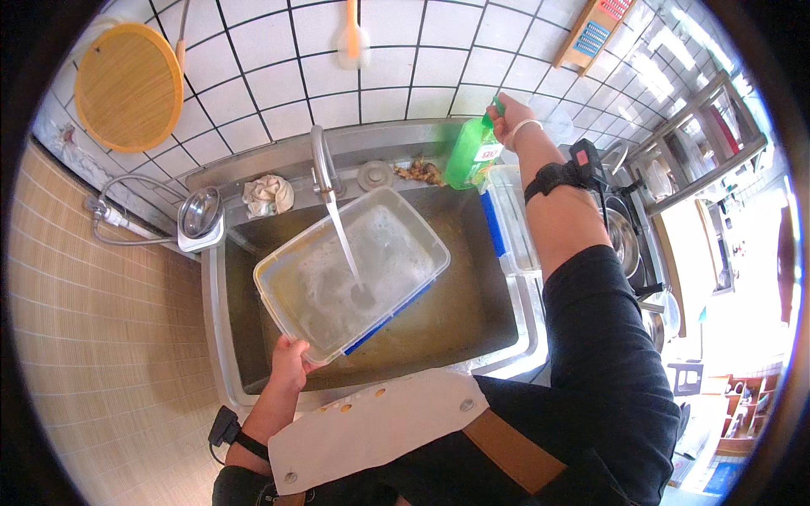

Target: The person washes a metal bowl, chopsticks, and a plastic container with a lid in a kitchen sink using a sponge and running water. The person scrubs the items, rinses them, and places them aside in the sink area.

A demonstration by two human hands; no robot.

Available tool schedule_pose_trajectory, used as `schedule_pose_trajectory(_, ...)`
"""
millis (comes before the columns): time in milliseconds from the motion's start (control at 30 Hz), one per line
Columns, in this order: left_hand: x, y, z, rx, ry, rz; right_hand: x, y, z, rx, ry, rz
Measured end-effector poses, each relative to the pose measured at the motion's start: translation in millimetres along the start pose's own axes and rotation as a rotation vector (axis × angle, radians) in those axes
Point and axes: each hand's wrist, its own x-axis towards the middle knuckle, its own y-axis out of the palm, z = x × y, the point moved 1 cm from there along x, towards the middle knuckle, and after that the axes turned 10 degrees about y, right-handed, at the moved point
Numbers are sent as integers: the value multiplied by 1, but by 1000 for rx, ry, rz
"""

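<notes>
My left hand (292,365) grips the near left corner of a clear plastic storage box (405,218), which sits tilted in the metal sink (212,316). Blue latches run along its near side. From the faucet (321,161) a stream of water falls into the box, where whitish, foamy water lies. At the back right of the sink, my right hand (511,119) is closed around the handle at the top of a green dish soap bottle (467,152). The bottle bears a printed label. Its base is close to the sink's back rim.
A crumpled cloth (268,196) and some ginger-like scraps (420,172) lie on the back ledge. Another clear box (516,221) with a blue latch stands at the right. A metal bowl (200,212) rests on a white stand at the left. A yellow-rimmed strainer (130,87) hangs on the tiled wall.
</notes>
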Motion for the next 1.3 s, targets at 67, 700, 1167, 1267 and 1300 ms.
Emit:
schedule_pose_trajectory(67, 0, -2, 1, 11, -9, -8, 1, 0, 1, 46, -14, 22)
schedule_pose_trajectory(700, 13, 5, -4, -15, -23, 31, 4, -6, 2, 106, 156, 197)
schedule_pose_trajectory(1167, 7, 16, -12, -49, -38, 60, 7, -3, -16, 117, 164, 154)
schedule_pose_trajectory(1267, 7, 17, -15, -55, -32, 107, 2, -5, -7, 136, 154, 209)
schedule_pose_trajectory(1300, 6, 18, -15, -62, -31, 103, 1, -5, -4, 153, 132, 227)
